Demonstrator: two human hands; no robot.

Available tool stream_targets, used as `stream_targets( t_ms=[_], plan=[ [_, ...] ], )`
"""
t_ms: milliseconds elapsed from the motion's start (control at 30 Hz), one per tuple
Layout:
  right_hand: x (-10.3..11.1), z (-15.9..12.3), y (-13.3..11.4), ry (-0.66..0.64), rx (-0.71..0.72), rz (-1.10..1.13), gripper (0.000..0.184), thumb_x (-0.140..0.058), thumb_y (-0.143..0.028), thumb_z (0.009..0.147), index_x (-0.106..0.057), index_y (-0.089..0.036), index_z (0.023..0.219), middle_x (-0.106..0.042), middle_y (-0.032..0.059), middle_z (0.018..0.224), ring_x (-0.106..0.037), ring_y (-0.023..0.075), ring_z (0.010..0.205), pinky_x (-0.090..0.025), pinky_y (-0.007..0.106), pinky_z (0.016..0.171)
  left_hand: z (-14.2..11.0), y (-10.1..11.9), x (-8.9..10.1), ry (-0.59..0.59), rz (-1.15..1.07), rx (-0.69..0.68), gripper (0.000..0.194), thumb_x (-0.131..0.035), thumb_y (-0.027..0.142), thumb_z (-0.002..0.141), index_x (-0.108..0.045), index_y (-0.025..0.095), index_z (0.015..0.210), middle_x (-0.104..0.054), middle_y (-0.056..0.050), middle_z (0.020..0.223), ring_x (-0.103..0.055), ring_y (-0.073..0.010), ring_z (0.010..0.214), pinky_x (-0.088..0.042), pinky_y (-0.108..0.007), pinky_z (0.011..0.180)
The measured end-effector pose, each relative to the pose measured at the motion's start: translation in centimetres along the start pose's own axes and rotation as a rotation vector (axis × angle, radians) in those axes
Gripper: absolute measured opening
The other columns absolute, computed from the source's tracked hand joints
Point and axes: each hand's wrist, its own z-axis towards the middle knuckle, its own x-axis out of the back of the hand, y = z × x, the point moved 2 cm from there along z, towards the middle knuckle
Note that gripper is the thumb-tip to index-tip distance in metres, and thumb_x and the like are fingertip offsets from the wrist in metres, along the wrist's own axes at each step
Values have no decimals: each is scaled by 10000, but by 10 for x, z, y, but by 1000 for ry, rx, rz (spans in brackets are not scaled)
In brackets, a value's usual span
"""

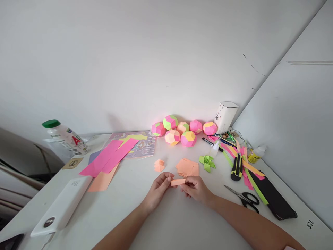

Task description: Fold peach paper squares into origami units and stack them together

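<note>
Between my two hands is a small folded piece of orange paper (pixel 178 182), held level just above the table. My left hand (pixel 160 187) pinches its left end between thumb and fingers. At the other end, my right hand (pixel 195 187) grips the paper the same way. Behind the hands lies a loose pile of orange paper squares (pixel 187 166). To the left of that pile sit small folded orange paper units (pixel 159 165). Green folded paper units (pixel 207 162) rest to its right.
Several paper balls (pixel 172 137) line the wall. Scissors (pixel 244 198), a cutter (pixel 236 168), paper strips (pixel 256 185) and a black case (pixel 278 198) lie right. Pink sheets (pixel 109 156), a white power bank (pixel 63 205) and a tilted bottle (pixel 67 139) are left.
</note>
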Motion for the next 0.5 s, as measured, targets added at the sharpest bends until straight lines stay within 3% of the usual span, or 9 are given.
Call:
stream_targets(
  t_ms=[167,333,500],
  plan=[
    [-2,0,5,37,74,-67,265,-552,-384,822,-633,-142,751,-625,32,687,-539,100,495,-445,210,430,-3,-1,0,-97,111,-12,344,-484,484,841,-566,179,977,-609,-22,758,-580,-200,840,-417,-331,835],
    [-2,1,8,59,82,-80,281,-556,-398,818,-628,-147,713,-641,35,689,-546,106,489,-449,210,418,-4,1,-2,-89,157,-3,315,-506,461,835,-577,180,960,-616,-23,739,-570,-193,816,-415,-324,823],
    [-3,0,7,51,107,-93,267,-536,-379,833,-667,-150,795,-633,25,660,-539,103,485,-451,204,420,-3,2,-3,-87,151,4,282,-509,439,839,-583,179,921,-611,-17,722,-561,-184,792,-412,-320,806]
  ],
)
